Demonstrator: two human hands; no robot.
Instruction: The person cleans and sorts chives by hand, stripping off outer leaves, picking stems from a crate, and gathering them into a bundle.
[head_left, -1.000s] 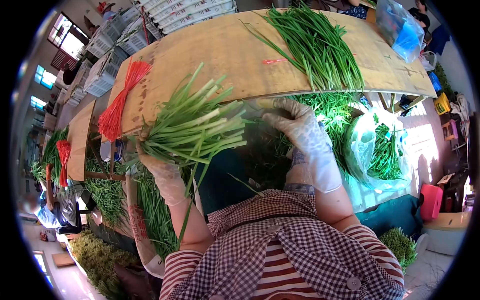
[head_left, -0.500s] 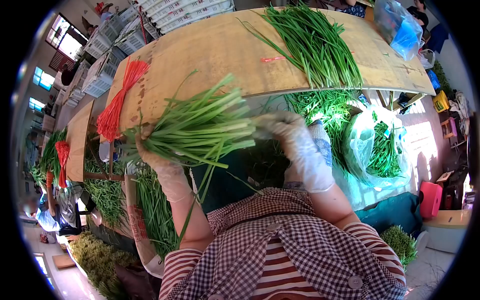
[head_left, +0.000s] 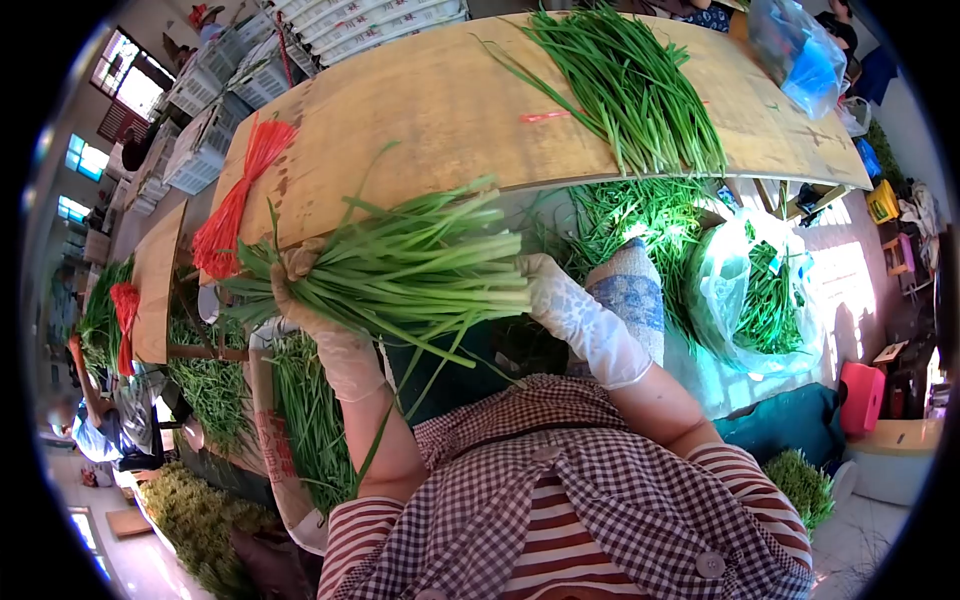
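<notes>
My left hand (head_left: 298,285), in a thin glove, is closed around the leafy part of a bunch of garlic chives (head_left: 420,265). The bunch lies sideways in front of my chest, pale stem ends to the right, and a few long leaves hang down. At those stem ends is my right hand (head_left: 560,295), in a whitish glove, its fingers bent and pressed against the stems. Part of its grip is hidden. Over the near table edge hangs a bundle of red ties (head_left: 240,205), left of the bunch.
More garlic chives (head_left: 630,85) lie on the wooden table (head_left: 400,110), beside a red strip (head_left: 545,117). Loose greens (head_left: 650,215) and a filled plastic bag (head_left: 705,300) sit below on the right. A sack of greens (head_left: 270,420) stands at left; white crates (head_left: 370,30) are stacked behind.
The bunch has shifted slightly right and levelled out. My right hand, blurred before, has moved slightly down and is now sharp at the stem ends. My left hand keeps its hold.
</notes>
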